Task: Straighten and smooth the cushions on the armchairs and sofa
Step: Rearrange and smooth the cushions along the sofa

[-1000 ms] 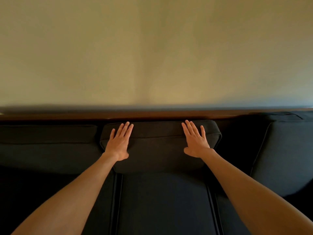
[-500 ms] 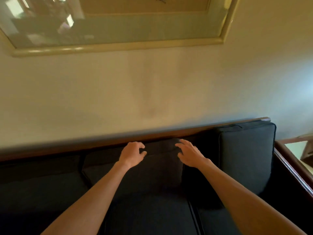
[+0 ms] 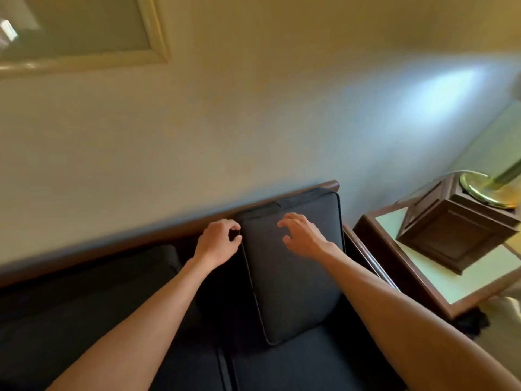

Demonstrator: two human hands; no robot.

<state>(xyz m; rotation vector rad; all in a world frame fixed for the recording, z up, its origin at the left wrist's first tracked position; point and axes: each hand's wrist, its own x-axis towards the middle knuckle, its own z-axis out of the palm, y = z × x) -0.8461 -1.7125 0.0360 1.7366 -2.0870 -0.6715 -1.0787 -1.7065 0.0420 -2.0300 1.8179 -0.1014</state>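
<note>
The dark sofa (image 3: 296, 368) runs along the wall. Its right back cushion (image 3: 293, 283) stands upright against the wooden back rail (image 3: 310, 190), with its lower edge on the seat. My left hand (image 3: 217, 244) is at the cushion's upper left edge, fingers curled with thumb and forefinger close together right at the piping. Whether they pinch the edge I cannot tell. My right hand (image 3: 301, 235) is over the cushion's upper part, fingers spread and bent, holding nothing. The middle back cushion (image 3: 118, 275) lies lower to the left, in shadow.
A wooden side table (image 3: 417, 292) with a pale top stands just right of the sofa arm (image 3: 366, 252). On it are a dark wooden box (image 3: 456, 232) and a brass lamp base (image 3: 485, 190). A framed picture (image 3: 84, 32) hangs on the wall at upper left.
My view has swung to the right end of the sofa. Both hands left the middle back cushion and moved right to the right back cushion, the fingers going from flat to curled.
</note>
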